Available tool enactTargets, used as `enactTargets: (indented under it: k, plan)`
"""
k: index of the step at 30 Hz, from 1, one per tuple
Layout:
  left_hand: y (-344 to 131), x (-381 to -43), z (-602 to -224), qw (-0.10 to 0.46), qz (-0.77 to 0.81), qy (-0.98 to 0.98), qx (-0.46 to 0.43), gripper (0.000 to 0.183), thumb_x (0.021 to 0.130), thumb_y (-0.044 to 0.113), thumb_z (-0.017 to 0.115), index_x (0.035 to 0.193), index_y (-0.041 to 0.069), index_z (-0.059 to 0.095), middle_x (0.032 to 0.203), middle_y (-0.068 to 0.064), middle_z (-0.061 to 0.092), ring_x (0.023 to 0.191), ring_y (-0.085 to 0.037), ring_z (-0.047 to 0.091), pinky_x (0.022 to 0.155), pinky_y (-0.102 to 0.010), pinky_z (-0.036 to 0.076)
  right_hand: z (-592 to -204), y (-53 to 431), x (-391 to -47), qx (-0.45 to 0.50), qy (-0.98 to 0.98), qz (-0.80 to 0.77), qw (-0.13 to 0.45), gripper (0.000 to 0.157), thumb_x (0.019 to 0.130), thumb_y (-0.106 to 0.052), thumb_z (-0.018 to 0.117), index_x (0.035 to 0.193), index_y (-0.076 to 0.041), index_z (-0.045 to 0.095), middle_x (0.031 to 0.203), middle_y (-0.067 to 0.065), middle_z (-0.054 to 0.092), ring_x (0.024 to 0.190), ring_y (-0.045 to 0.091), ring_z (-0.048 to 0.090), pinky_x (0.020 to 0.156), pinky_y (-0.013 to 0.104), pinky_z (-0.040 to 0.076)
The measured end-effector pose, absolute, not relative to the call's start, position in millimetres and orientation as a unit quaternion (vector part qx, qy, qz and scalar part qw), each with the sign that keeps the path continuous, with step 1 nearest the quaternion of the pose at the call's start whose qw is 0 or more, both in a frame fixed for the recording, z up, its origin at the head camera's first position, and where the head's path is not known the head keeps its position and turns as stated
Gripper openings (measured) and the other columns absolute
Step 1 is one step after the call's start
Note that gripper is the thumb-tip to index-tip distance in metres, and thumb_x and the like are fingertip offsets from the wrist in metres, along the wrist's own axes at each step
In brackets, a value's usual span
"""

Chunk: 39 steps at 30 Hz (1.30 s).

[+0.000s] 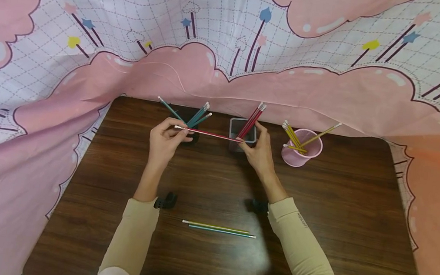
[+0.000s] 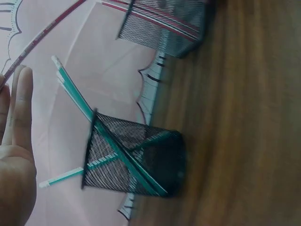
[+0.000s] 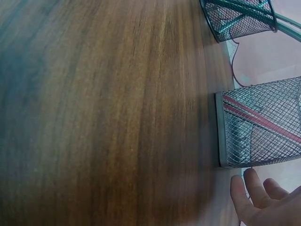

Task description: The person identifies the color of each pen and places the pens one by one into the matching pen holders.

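Observation:
My left hand (image 1: 166, 140) pinches a red pencil (image 1: 210, 133) near its white eraser end, holding it nearly level above the table. The far end of this pencil reaches the thumb of my right hand (image 1: 261, 153); whether they touch I cannot tell. Fingers of the right hand lie beside a square grey mesh pencil holder (image 3: 263, 141), loosely extended. Several red pencils (image 1: 252, 122) lean inside that holder. Below the left hand, partly hidden, stands a black mesh pencil holder (image 2: 136, 157) with several teal pencils (image 2: 75, 92).
To the right stands a pink pencil cup (image 1: 295, 160) with several yellow pencils (image 1: 293, 137). A yellow pencil (image 1: 218, 227) and a teal pencil (image 1: 221, 230) lie side by side on the wooden table (image 1: 117, 233) nearer the front. A patterned curtain (image 1: 326, 94) hangs behind.

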<state>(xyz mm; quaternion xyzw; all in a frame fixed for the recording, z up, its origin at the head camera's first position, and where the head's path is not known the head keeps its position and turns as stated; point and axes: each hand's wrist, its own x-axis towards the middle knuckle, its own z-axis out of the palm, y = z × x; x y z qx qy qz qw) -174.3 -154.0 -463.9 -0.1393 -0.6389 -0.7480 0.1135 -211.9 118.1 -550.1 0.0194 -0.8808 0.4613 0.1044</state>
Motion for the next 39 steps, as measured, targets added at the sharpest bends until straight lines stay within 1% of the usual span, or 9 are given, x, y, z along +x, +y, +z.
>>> enactTargets:
  k: [5, 9, 12, 16, 20, 25, 31, 36, 39]
  plan:
    - [-142.0, -190.0, -442.8, 0.122, -0.741, -0.645, -0.140, 0.010, 0.082, -0.009, 0.060, 0.092, -0.012, 0.058, 0.090, -0.020, 0.056, 0.076, -0.042, 0.062, 0.066, -0.043, 0.054, -548.2, 119.0, -213.3, 0.012, -0.878, 0.468, 0.100, 0.081, 0.072, -0.052, 0.069, 0.138, -0.028, 0.028, 0.128, 0.010, 0.041, 0.100, 0.021, 0.043, 0.083, 0.040, 0.039]
    - [-137.8, -194.7, -440.3, 0.123, -0.735, -0.653, -0.136, 0.011, 0.082, -0.010, 0.059, 0.093, -0.013, 0.058, 0.094, -0.024, 0.056, 0.074, -0.032, 0.066, 0.065, -0.043, 0.054, -548.2, 118.5, -212.0, 0.007, -0.879, 0.467, 0.094, 0.082, 0.071, -0.054, 0.069, 0.138, -0.029, 0.028, 0.125, 0.009, 0.043, 0.098, 0.019, 0.043, 0.080, 0.037, 0.040]
    - [-136.4, -195.1, -441.5, 0.127, -0.732, -0.656, -0.136, 0.013, 0.082, -0.010, 0.059, 0.094, -0.014, 0.058, 0.096, -0.026, 0.055, 0.073, -0.029, 0.066, 0.064, -0.043, 0.054, -548.3, 118.1, -211.1, 0.007, -0.878, 0.469, 0.091, 0.082, 0.072, -0.054, 0.069, 0.138, -0.029, 0.028, 0.122, 0.009, 0.043, 0.089, 0.019, 0.042, 0.073, 0.034, 0.039]
    - [-133.9, -196.0, -443.2, 0.134, -0.725, -0.662, -0.135, 0.017, 0.082, -0.008, 0.060, 0.097, -0.015, 0.058, 0.096, -0.022, 0.055, 0.073, -0.029, 0.066, 0.064, -0.044, 0.054, -548.5, 118.0, -210.9, 0.013, -0.877, 0.470, 0.098, 0.081, 0.073, -0.052, 0.069, 0.138, -0.028, 0.028, 0.125, 0.009, 0.043, 0.088, 0.019, 0.041, 0.072, 0.035, 0.039]
    - [-130.8, -198.9, -444.6, 0.140, -0.722, -0.664, -0.135, 0.018, 0.081, -0.007, 0.063, 0.098, -0.012, 0.061, 0.094, -0.018, 0.054, 0.073, -0.029, 0.065, 0.062, -0.043, 0.054, -548.5, 118.0, -211.4, 0.019, -0.877, 0.468, 0.107, 0.080, 0.073, -0.050, 0.070, 0.138, -0.027, 0.029, 0.130, 0.008, 0.042, 0.097, 0.019, 0.042, 0.080, 0.037, 0.039]
    - [-125.3, -203.2, -443.2, 0.147, -0.706, -0.676, -0.149, 0.018, 0.080, -0.006, 0.065, 0.098, -0.005, 0.066, 0.092, -0.021, 0.055, 0.071, -0.030, 0.065, 0.059, -0.039, 0.055, -548.7, 118.5, -211.8, 0.020, -0.877, 0.468, 0.109, 0.080, 0.073, -0.050, 0.070, 0.138, -0.027, 0.028, 0.133, 0.007, 0.040, 0.105, 0.019, 0.042, 0.087, 0.039, 0.038]
    - [-118.7, -204.2, -443.1, 0.150, -0.681, -0.698, -0.166, 0.022, 0.080, -0.007, 0.064, 0.102, -0.008, 0.064, 0.091, -0.024, 0.056, 0.069, -0.029, 0.064, 0.058, -0.038, 0.055, -549.3, 118.3, -211.2, 0.021, -0.877, 0.467, 0.108, 0.080, 0.073, -0.050, 0.069, 0.138, -0.025, 0.029, 0.133, 0.007, 0.040, 0.117, 0.019, 0.039, 0.094, 0.039, 0.036]
    - [-115.2, -204.3, -446.1, 0.141, -0.673, -0.704, -0.178, 0.029, 0.080, -0.005, 0.065, 0.108, -0.002, 0.064, 0.093, -0.026, 0.058, 0.071, -0.030, 0.064, 0.060, -0.042, 0.054, -550.2, 117.8, -210.4, 0.023, -0.876, 0.469, 0.107, 0.079, 0.074, -0.049, 0.069, 0.137, -0.024, 0.029, 0.131, 0.008, 0.040, 0.118, 0.020, 0.038, 0.096, 0.039, 0.035]
    - [-113.2, -203.7, -447.4, 0.130, -0.680, -0.700, -0.175, 0.034, 0.079, -0.006, 0.065, 0.112, -0.002, 0.062, 0.097, -0.028, 0.059, 0.075, -0.033, 0.065, 0.061, -0.043, 0.054, -550.8, 117.9, -209.8, 0.022, -0.877, 0.467, 0.106, 0.078, 0.074, -0.049, 0.070, 0.137, -0.024, 0.030, 0.130, 0.009, 0.040, 0.118, 0.019, 0.039, 0.096, 0.038, 0.034]
